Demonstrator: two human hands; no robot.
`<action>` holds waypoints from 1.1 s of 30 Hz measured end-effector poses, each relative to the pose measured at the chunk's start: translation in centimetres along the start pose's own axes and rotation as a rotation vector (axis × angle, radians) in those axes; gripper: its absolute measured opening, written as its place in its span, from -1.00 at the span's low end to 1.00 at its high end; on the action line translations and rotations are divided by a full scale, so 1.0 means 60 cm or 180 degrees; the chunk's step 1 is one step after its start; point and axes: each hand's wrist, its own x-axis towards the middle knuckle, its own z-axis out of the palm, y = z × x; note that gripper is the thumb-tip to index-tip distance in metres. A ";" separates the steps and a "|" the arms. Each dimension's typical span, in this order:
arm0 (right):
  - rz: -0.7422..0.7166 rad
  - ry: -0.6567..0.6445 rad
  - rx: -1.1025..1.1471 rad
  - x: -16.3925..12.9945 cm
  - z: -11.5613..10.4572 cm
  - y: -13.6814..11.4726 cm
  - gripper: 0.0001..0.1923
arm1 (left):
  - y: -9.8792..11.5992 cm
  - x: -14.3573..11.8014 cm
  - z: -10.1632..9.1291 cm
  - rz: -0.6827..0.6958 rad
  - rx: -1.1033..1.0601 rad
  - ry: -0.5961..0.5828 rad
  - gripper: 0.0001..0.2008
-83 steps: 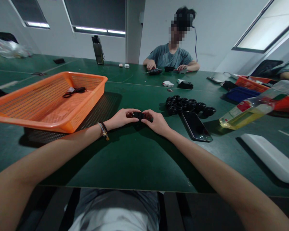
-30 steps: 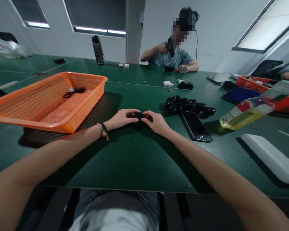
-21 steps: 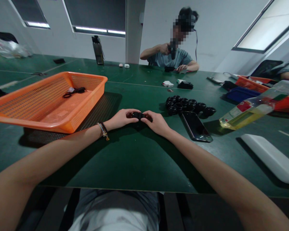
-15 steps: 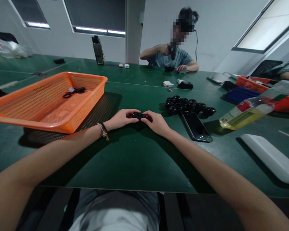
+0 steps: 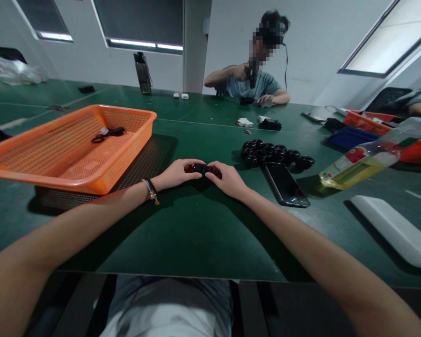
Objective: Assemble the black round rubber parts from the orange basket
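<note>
Between my two hands is a small black part (image 5: 202, 169), dark and partly covered by fingers, so its exact kind does not show. My left hand (image 5: 178, 173) grips its left end between thumb and fingers. On its right end, the thumb and fingers of my right hand (image 5: 228, 178) are closed. Both hands are low over the green table (image 5: 196, 229). Right of my right hand sits a cluster of several glossy black round parts (image 5: 268, 152). A dark smartphone (image 5: 286, 185) lies face up just in front of that cluster.
An orange perforated basket (image 5: 105, 180) holding a black coiled cable (image 5: 107, 134) stands left. At right are a tilted bottle of yellow liquid (image 5: 361, 161) and a white box-like object (image 5: 395, 229). A person (image 5: 247, 84) sits across, holding a dark power tool (image 5: 252, 72).
</note>
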 end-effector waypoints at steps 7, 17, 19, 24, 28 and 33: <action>0.0016 -0.0026 0.0003 0.000 -0.001 -0.001 -0.83 | 0.002 -0.001 0.000 -0.0004 -0.0057 -0.0007 -0.52; 0.0046 -0.0090 -0.0001 -0.001 -0.005 -0.006 -0.82 | 0.001 0.000 -0.001 0.0004 -0.0014 -0.0024 -0.53; 0.0050 -0.0095 0.0012 -0.001 -0.005 -0.007 -0.82 | 0.001 -0.001 -0.001 0.0005 -0.0016 -0.0021 -0.53; 0.0050 -0.0074 0.0041 -0.001 -0.005 -0.006 -0.84 | 0.001 -0.001 -0.001 0.0021 -0.0054 -0.0025 -0.53; 0.0055 -0.0077 0.0034 0.000 -0.003 -0.004 -0.83 | 0.002 -0.001 -0.001 0.0002 -0.0030 -0.0005 -0.53; 0.0055 -0.0075 0.0016 0.000 -0.002 -0.004 -0.81 | 0.001 0.000 0.001 -0.0002 -0.0071 0.0002 -0.52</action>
